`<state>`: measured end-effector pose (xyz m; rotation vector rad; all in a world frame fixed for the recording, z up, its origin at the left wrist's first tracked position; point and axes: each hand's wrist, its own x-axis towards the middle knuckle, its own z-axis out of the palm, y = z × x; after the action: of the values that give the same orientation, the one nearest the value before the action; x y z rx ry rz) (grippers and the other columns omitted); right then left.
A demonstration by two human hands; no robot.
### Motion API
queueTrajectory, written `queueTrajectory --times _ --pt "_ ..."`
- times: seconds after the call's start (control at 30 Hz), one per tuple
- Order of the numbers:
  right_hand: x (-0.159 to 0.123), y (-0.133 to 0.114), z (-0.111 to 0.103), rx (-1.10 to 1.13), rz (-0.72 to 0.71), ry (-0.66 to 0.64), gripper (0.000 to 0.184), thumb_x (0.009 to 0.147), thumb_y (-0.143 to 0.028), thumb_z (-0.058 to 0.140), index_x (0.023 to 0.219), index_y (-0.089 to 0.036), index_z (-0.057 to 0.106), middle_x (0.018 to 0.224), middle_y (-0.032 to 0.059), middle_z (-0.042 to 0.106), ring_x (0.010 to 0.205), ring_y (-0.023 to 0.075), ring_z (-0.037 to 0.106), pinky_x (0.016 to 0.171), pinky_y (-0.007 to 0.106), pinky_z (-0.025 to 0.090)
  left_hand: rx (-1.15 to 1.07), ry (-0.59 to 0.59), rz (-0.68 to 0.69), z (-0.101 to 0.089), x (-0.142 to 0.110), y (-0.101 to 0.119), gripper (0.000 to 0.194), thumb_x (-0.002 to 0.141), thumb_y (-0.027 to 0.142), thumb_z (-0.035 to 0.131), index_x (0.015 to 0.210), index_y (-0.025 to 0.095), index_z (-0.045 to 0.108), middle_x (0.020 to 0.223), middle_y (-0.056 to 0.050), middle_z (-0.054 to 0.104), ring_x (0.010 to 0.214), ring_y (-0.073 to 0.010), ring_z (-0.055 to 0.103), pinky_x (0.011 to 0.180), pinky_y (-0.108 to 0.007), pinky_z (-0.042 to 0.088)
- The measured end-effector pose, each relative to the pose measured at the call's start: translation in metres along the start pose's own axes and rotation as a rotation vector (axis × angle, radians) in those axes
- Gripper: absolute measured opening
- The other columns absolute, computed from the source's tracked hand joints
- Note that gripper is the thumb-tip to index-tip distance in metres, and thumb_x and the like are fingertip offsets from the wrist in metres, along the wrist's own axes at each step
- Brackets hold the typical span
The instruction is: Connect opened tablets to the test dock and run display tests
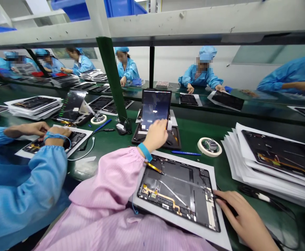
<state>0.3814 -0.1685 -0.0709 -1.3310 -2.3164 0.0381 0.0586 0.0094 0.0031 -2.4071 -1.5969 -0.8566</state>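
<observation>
My left hand (156, 135), in a pink sleeve with a blue wristband, reaches forward to an upright lit tablet screen (155, 106). Its fingertips are at the screen's lower right, holding nothing I can see. Before me an opened tablet housing (178, 190) lies on a white sheet, its inner parts and gold flex cables bare. A yellow-ended flex strip (154, 168) runs across it from near my left wrist. At the housing's right edge my right hand (237, 216) pinches a black cable plug (216, 196) between thumb and fingers.
On the right stands a stack of tablet housings and white sheets (280, 167). A tape roll (209, 146) and blue pen (186, 153) lie behind the housing. A co-worker's blue sleeves and hands (54, 136) work at left, near a mouse (121, 128). A shelf beam (207, 24) crosses overhead.
</observation>
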Motion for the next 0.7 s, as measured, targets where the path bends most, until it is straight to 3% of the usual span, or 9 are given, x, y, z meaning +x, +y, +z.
queueTrajectory --times 0.1,0.17,0.23,0.3,0.37,0.47,0.57,0.7 --pt "0.003 -0.003 -0.006 -0.054 -0.064 -0.025 0.026 0.096 -0.035 0.045 0.113 -0.022 0.059 0.087 0.0039 0.062 0.08 0.0176 0.06 0.071 0.03 0.051 -0.18 -0.166 0.161 -0.002 -0.026 0.04 0.029 0.091 0.025 0.04 0.109 0.018 0.063 0.099 -0.006 0.068 0.093 -0.0194 0.06 0.084 -0.032 0.048" --pt "0.006 -0.006 -0.012 -0.093 -0.089 -0.06 0.025 0.097 -0.034 0.043 0.109 -0.021 0.06 0.088 0.0045 0.062 0.081 0.0179 0.06 0.073 0.031 0.051 -0.204 -0.255 0.253 0.001 -0.039 0.057 0.026 0.091 0.031 0.044 0.092 0.018 0.067 0.087 -0.005 0.067 0.087 -0.0198 0.059 0.08 -0.031 0.048" --pt "0.008 -0.011 -0.015 -0.126 -0.093 -0.076 0.025 0.097 -0.033 0.041 0.105 -0.02 0.061 0.093 0.0057 0.062 0.084 0.0187 0.06 0.076 0.032 0.051 -0.179 -0.284 0.293 0.003 -0.041 0.062 0.028 0.09 0.038 0.048 0.088 0.017 0.067 0.085 -0.007 0.065 0.088 -0.0217 0.058 0.08 -0.033 0.048" --pt "0.01 -0.015 -0.015 -0.156 -0.078 -0.065 0.026 0.098 -0.032 0.038 0.102 -0.018 0.06 0.096 0.0069 0.063 0.086 0.0192 0.061 0.077 0.033 0.051 -0.133 -0.216 0.238 0.001 -0.033 0.053 0.029 0.091 0.039 0.046 0.097 0.017 0.065 0.094 -0.009 0.065 0.095 -0.0233 0.057 0.085 -0.036 0.047" --pt "0.011 -0.018 -0.011 -0.173 -0.06 -0.049 0.027 0.098 -0.031 0.036 0.1 -0.018 0.06 0.096 0.0077 0.063 0.086 0.0197 0.062 0.077 0.033 0.052 -0.06 -0.058 0.089 -0.003 -0.017 0.033 0.031 0.092 0.034 0.043 0.112 0.015 0.058 0.113 -0.013 0.062 0.111 -0.0259 0.051 0.094 -0.04 0.042" --pt "0.01 -0.018 -0.005 -0.167 -0.03 -0.059 0.027 0.098 -0.031 0.036 0.098 -0.018 0.059 0.097 0.0084 0.063 0.087 0.0209 0.062 0.078 0.036 0.052 0.067 0.113 -0.107 -0.004 0.005 -0.003 0.042 0.089 0.025 0.042 0.128 0.009 0.045 0.142 -0.018 0.043 0.136 -0.0296 0.029 0.106 -0.045 0.031" --pt "0.008 -0.016 -0.001 -0.142 0.005 -0.07 0.026 0.097 -0.032 0.037 0.098 -0.018 0.059 0.098 0.0087 0.062 0.088 0.0214 0.062 0.078 0.037 0.053 0.129 0.112 -0.136 0.005 0.016 -0.028 0.048 0.085 0.022 0.043 0.131 0.007 0.042 0.149 -0.017 0.032 0.141 -0.03 0.019 0.111 -0.046 0.024" --pt "0.006 -0.014 0.001 -0.114 0.028 -0.064 0.027 0.097 -0.033 0.037 0.099 -0.018 0.059 0.1 0.009 0.061 0.09 0.0218 0.061 0.082 0.038 0.052 0.135 0.086 -0.111 0.018 0.019 -0.037 0.051 0.084 0.022 0.042 0.132 0.007 0.042 0.149 -0.018 0.034 0.142 -0.0294 0.02 0.112 -0.048 0.022"
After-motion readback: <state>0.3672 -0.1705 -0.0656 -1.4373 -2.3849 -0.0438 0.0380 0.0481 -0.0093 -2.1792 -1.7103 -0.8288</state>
